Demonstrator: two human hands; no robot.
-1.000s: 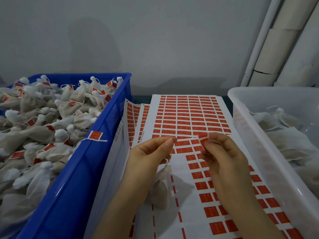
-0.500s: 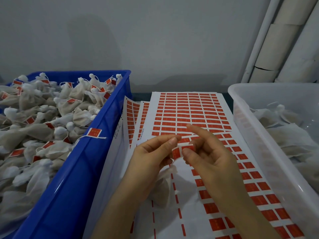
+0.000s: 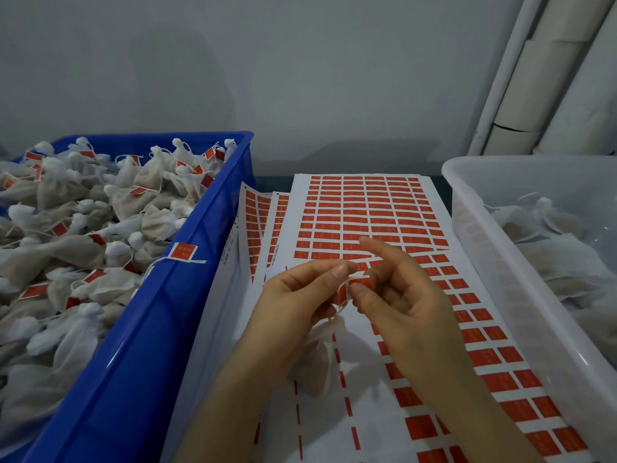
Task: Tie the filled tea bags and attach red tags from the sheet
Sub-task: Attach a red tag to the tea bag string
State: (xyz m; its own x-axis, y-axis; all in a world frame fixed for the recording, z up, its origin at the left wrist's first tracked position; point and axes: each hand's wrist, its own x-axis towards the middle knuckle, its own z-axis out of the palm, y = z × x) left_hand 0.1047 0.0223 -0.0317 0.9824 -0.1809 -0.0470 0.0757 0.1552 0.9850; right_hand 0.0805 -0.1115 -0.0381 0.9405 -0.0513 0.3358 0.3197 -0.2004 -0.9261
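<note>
Both hands, left hand (image 3: 302,292) and right hand (image 3: 405,302), pinch one red tag (image 3: 357,285) above the sheet (image 3: 367,215).

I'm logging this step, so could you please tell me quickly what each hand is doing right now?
Left hand: closed, pinching the red tag, with a tea bag hanging beneath it.
Right hand: thumb and middle finger pinch the same red tag, index finger raised.

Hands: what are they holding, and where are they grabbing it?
Both hold one red tag. The left hand pinches its left end; the right hand pinches its right part. A tea bag hangs below the left hand.
</note>
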